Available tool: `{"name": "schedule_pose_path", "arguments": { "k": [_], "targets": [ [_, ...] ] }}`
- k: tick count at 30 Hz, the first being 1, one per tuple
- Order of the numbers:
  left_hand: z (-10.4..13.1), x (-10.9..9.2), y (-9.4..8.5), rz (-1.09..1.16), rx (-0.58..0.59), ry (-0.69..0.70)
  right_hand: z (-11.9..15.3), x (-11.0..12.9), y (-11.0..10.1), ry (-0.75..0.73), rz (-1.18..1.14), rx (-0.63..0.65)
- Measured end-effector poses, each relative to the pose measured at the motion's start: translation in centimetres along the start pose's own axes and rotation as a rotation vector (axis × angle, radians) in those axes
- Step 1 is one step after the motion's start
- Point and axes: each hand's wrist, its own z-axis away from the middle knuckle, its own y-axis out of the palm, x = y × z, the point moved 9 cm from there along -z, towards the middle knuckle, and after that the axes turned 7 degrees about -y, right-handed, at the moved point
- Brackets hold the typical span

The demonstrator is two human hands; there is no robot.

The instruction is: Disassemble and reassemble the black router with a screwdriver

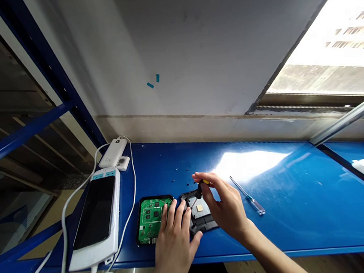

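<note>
A black housing half with a green circuit board (pixel 151 216) lies on the blue table. Beside it, to the right, is a second black housing part (pixel 205 223) with a grey metal plate and a small beige square pad. My left hand (pixel 176 231) rests flat with fingers spread, across the board's right edge and the second part's left edge. My right hand (pixel 225 201) grips a black and yellow screwdriver (pixel 200 189), its thin shaft slanting down to the metal plate's upper left area. Whether the tip sits on a screw is too small to tell.
Several small screws (pixel 188 184) lie behind the parts. A clear-handled screwdriver (pixel 255 204) is to the right. On the left are a black phone (pixel 95 211) on a white power strip (pixel 116 226), a white power bank (pixel 113 153) and white cables (pixel 133 175). A wall (pixel 188 67) stands behind.
</note>
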Motion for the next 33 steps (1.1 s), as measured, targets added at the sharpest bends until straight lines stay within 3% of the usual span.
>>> {"name": "schedule_pose_path", "arguments": {
  "k": [9,16,23,29,33],
  "targets": [
    [0.0,0.1,-0.2,0.021,-0.013,-0.016,0.1,0.7,-0.1,-0.057,-0.01,-0.001],
    [-0.1,-0.1,-0.3,0.008,-0.03,-0.004,0.5,0.0,0.6,0.038,-0.053,0.034],
    [-0.1,0.1,-0.3,0.037,-0.017,-0.027,0.1,0.8,-0.1,-0.033,-0.008,-0.014],
    [0.0,0.2,-0.2,0.049,-0.02,-0.032,0.4,0.6,0.6,-0.027,-0.08,0.043],
    [0.0,0.2,-0.1,0.045,-0.011,-0.035,0.5,1.0,0.4,-0.059,-0.077,0.012]
  ]
}}
